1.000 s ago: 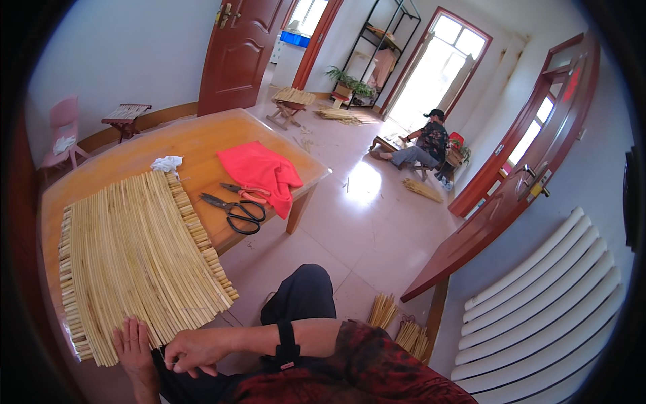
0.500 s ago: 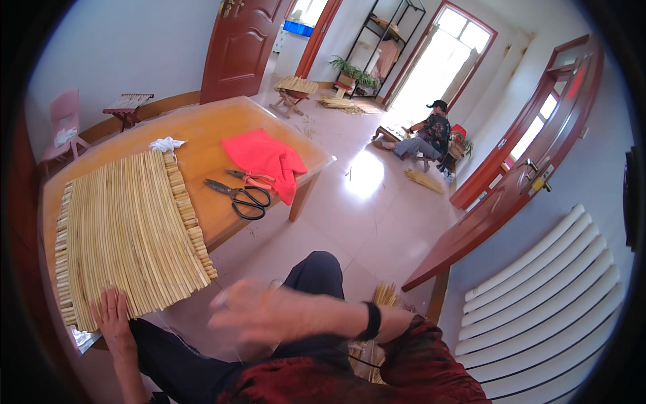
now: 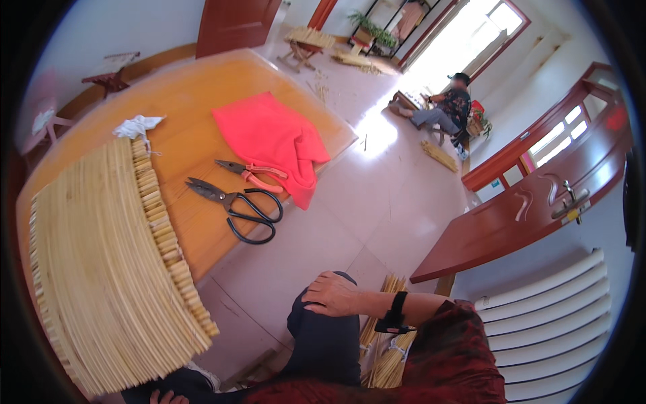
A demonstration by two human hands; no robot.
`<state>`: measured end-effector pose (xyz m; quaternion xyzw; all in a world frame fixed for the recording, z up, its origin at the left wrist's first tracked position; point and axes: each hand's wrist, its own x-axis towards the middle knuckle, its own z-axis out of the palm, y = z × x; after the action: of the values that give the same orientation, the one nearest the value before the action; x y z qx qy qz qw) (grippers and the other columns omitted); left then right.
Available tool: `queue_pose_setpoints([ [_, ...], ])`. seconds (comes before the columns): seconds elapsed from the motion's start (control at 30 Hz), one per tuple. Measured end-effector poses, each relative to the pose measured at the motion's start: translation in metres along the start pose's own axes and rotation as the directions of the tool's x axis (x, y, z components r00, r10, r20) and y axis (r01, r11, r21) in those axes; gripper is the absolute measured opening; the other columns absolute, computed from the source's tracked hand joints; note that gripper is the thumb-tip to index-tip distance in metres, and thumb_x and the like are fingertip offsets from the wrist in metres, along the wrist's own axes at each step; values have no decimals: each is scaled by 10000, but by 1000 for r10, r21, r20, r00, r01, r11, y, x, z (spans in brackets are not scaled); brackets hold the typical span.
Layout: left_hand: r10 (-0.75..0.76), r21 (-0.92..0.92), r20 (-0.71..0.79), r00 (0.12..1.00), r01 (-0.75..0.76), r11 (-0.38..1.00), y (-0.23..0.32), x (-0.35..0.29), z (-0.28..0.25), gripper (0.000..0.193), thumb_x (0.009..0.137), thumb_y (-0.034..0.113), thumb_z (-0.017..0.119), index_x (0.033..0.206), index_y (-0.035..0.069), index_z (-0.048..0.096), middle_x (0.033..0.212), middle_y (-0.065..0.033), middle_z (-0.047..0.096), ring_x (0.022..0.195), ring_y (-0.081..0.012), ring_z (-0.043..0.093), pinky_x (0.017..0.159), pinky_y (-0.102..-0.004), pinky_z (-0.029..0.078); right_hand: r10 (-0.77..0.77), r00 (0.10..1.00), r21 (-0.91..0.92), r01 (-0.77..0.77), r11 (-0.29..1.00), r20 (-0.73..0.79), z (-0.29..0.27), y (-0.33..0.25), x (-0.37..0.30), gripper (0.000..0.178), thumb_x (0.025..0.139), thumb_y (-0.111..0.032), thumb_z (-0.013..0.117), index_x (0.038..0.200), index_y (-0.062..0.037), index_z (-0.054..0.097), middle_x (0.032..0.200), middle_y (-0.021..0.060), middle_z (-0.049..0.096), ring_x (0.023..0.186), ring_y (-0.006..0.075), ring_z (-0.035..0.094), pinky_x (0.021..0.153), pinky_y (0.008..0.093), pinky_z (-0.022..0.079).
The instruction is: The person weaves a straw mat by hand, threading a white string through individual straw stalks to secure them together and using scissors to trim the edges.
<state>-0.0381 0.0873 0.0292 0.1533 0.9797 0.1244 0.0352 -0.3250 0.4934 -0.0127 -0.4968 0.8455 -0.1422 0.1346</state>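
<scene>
Right hand: right hand (image 3: 334,294) lies slack on the dark-trousered knee (image 3: 323,330), fingers loose, grasping nothing.
Left hand: left hand (image 3: 167,398) shows only fingertips at the near edge; whether it grips anything cannot be told.
Reed mat: reed mat (image 3: 101,262) lies flat on the near left of the orange surface (image 3: 195,141), its near end overhanging toward the lap.
Loose reeds: bundle of reeds (image 3: 385,337) rests on the floor just right of the knee, the nearest stock to the right hand.
Tools: black scissors (image 3: 239,209) and red-handled pliers (image 3: 250,175) lie mid-surface, beside a red cloth (image 3: 272,138).
Handling note: judged best to draw one straight reed, keeping the mat square with the other hand.
Change: half a second ago the right arm swept blurred across the lap; it has now settled on the knee, and the left hand has dropped from the mat's near edge.
</scene>
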Motion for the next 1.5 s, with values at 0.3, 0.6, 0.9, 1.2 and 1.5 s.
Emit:
queue_pose_setpoints([
  [0.3, -93, -143, 396, 914, 162, 976, -13, 15, -18, 184, 830, 180, 557, 964, 82, 635, 1001, -53, 633, 1041, -244, 562, 868, -479, 399, 24, 983, 193, -60, 979, 183, -19, 19, 24, 216, 773, -293, 648, 878, -111, 598, 760, 49, 547, 754, 232, 550, 725, 352, 427],
  [0.6, -48, -336, 431, 901, 209, 918, 35, 46, -57, 244, 827, 189, 568, 1039, 72, 604, 1057, -90, 614, 1062, -274, 551, 921, -452, 386, 36, 963, 450, -158, 879, 269, -19, -3, -5, 272, 793, -331, 619, 944, -106, 594, 867, 67, 568, 869, 252, 549, 769, 391, 421],
  [0.9, -292, -215, 748, 596, 634, 743, 81, 130, -153, 309, 856, 268, 502, 1089, 77, 571, 1100, -148, 578, 1024, -335, 534, 837, -440, 432, 315, 845, 532, -521, 668, 431, -113, -10, -93, 412, 822, -342, 569, 1195, -171, 524, 1187, 121, 505, 1143, 313, 460, 908, 468, 394],
  [1.2, -76, -162, 573, 816, 204, 965, 19, 328, -175, 216, 871, 179, 474, 1005, 55, 590, 948, -163, 603, 871, -344, 568, 756, -424, 456, 580, 710, 528, -696, 487, 400, -238, 95, -127, 389, 831, -323, 571, 1161, -119, 543, 1049, 176, 570, 1030, 343, 537, 868, 423, 436],
  [1.5, -229, -227, 634, 738, 460, 858, -14, 448, -183, 278, 831, 267, 546, 1011, 61, 597, 966, -219, 564, 863, -323, 573, 774, -438, 449, 569, 725, 487, -686, 541, 388, -321, 154, -132, 398, 828, -294, 582, 1162, -81, 535, 1100, 176, 568, 1038, 336, 536, 885, 420, 430],
])
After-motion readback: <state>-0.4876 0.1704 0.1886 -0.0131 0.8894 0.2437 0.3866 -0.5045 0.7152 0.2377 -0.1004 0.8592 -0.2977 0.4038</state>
